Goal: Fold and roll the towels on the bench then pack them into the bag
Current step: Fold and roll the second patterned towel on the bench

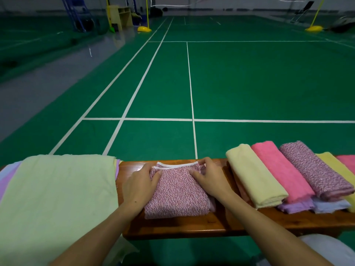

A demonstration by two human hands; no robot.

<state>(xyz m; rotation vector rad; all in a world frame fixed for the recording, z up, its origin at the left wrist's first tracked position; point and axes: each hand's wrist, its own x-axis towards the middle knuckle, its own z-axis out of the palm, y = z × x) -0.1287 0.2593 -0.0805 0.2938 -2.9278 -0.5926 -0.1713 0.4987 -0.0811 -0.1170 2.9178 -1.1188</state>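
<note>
A folded pink speckled towel lies in the middle of the wooden bench. My left hand grips its far left corner, thumb on top. At the far right corner, my right hand pinches the white-edged layers with curled fingers. On the right of the bench lie rolled towels: pale yellow, pink and purple speckled. No bag is in view.
A stack of flat towels with a light green one on top covers the bench's left end. More towels, lilac and light blue, lie under the rolls. Beyond the bench stretches a green court floor with yellow posts.
</note>
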